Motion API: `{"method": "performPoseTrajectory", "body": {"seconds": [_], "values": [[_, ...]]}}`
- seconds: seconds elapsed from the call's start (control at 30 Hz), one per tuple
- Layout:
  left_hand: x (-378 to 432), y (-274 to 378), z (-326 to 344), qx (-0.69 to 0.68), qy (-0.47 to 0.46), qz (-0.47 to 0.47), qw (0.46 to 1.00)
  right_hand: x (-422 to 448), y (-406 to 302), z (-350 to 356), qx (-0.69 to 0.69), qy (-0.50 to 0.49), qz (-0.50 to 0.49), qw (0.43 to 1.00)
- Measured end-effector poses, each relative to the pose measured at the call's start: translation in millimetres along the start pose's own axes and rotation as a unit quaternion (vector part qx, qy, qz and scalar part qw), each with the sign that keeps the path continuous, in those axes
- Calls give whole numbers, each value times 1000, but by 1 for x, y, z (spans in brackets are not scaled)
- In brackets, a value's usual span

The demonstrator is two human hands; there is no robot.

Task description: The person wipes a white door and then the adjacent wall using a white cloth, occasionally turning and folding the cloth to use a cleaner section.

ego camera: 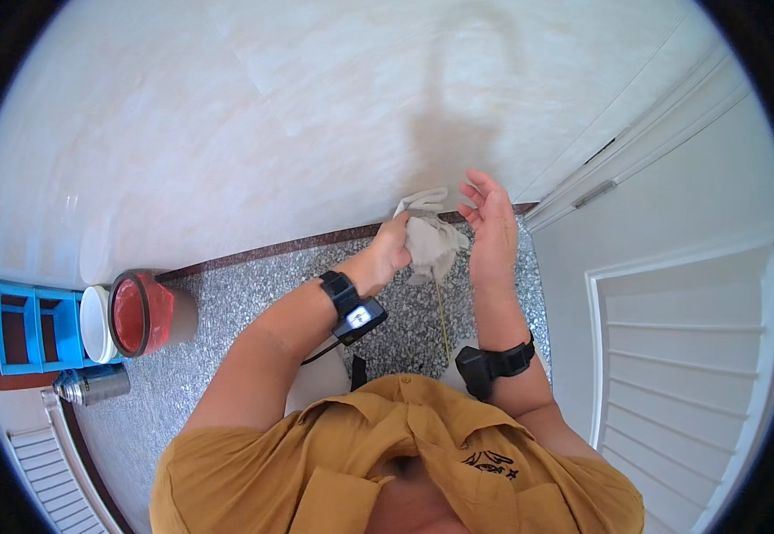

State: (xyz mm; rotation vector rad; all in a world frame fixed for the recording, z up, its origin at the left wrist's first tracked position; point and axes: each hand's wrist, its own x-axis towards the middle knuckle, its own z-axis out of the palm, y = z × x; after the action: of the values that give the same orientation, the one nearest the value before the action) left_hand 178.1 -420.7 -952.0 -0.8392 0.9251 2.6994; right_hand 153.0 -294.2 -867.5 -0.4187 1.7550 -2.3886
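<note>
My left hand (390, 245) grips a crumpled off-white cloth (435, 239) near the foot of the pale wall. The cloth hangs in loose folds over the speckled floor, with one fold reaching up across the dark skirting. To its right, my right hand (496, 230) is raised with nothing in it, its fingers apart and bent towards the wall. A thin yellowish cord or stick (442, 320) runs from below the cloth towards my body; whether it joins the cloth I cannot tell.
The pale wall (293, 133) rises ahead above the dark skirting (280, 250). At left stand a bin with a red liner (158, 314), a white bucket (95, 324), a blue crate-like rack (60, 330) and a metal flask (103, 384). A white louvred door (680, 374) borders the right side.
</note>
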Motion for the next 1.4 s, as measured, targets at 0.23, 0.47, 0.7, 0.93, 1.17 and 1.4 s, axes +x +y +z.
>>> {"method": "performPoseTrajectory", "body": {"seconds": [0.23,0.47,0.7,0.93,1.17,1.4], "values": [[1,32,-1,-165,-34,87,982,-4,-7,-1,79,8,63,995],[-34,62,42,-113,-165,150,968,-3,-9,-4,102,38,53,993],[-93,98,79,-148,-138,236,950,0,-1,-6,184,42,106,976],[-78,89,80,-115,-186,273,937,4,22,-14,293,55,175,938],[-33,58,58,-113,-165,247,948,10,30,-9,336,106,221,910],[-5,30,26,-117,-123,181,969,10,41,-16,317,136,218,913]]}}
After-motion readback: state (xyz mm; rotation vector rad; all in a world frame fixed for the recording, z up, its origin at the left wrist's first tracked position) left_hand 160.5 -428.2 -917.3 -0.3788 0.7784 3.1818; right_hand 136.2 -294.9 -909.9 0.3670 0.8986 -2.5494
